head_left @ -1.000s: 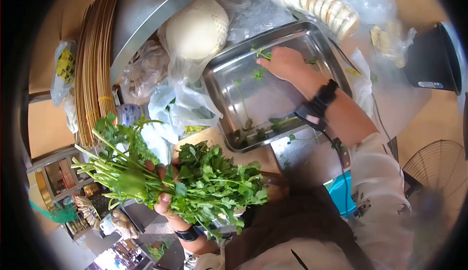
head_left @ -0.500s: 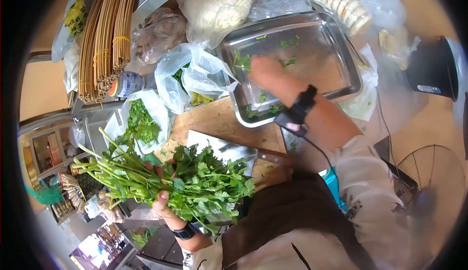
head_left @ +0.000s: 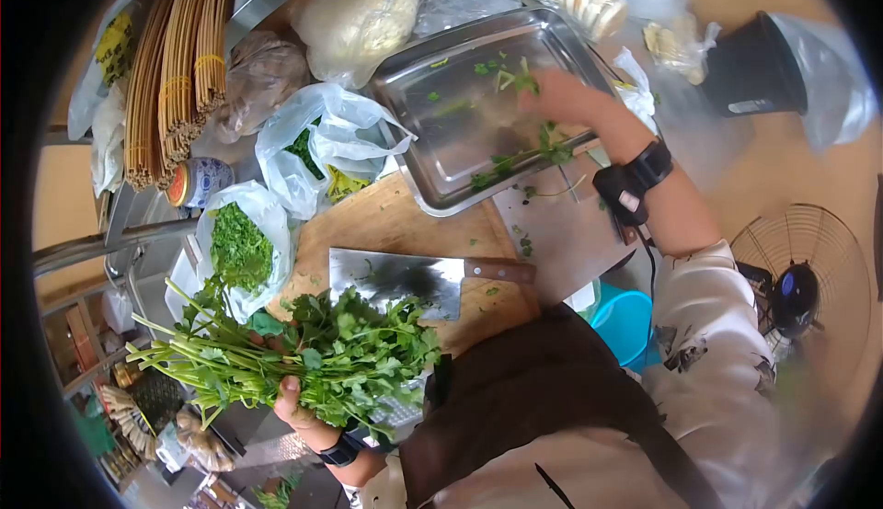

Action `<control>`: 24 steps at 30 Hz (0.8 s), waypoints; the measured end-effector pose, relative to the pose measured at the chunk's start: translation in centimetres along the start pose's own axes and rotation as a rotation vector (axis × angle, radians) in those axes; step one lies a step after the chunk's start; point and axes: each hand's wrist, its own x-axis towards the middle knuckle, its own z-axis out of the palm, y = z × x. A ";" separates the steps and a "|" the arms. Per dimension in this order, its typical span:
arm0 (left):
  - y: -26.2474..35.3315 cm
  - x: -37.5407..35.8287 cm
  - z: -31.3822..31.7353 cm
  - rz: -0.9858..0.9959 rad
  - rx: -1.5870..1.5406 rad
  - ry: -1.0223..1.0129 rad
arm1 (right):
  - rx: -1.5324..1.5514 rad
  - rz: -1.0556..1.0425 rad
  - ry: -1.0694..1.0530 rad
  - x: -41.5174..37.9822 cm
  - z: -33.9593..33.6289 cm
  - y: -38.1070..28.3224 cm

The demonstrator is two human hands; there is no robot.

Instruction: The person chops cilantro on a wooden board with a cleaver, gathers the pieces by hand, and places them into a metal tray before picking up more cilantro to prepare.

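Note:
My left hand [head_left: 289, 400] is closed around a thick bunch of cilantro [head_left: 354, 353], its pale stems pointing left. Most of its fingers are hidden by the leaves. Inside the metal tray [head_left: 426, 198] is my right hand [head_left: 556, 97], smeared by motion, with a few cilantro sprigs [head_left: 517, 77] at its closed fingertips. More loose cilantro [head_left: 552, 146] hangs over the tray's near rim. A cleaver [head_left: 395, 274] lies flat on the wooden cutting board [head_left: 368, 219], between the bunch and the tray.
Left of the board, a plastic bag [head_left: 276, 242] holds chopped greens; another bag [head_left: 354, 127] stands behind it. Bundled wooden skewers [head_left: 175, 77] lean at the far left near a patterned jar [head_left: 212, 181]. A blue bucket [head_left: 625, 325] and a fan [head_left: 796, 297] are at the right.
My right hand has moved rightward across the tray, with sprigs at its fingers. Cilantro strands now hang over the near rim. My left hand keeps hold of the bunch; the camera view has shifted.

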 end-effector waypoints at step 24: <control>-1.5 1.9 1.4 -0.054 -0.019 -0.056 | 0.001 -0.398 0.530 -12.9 3.6 4.2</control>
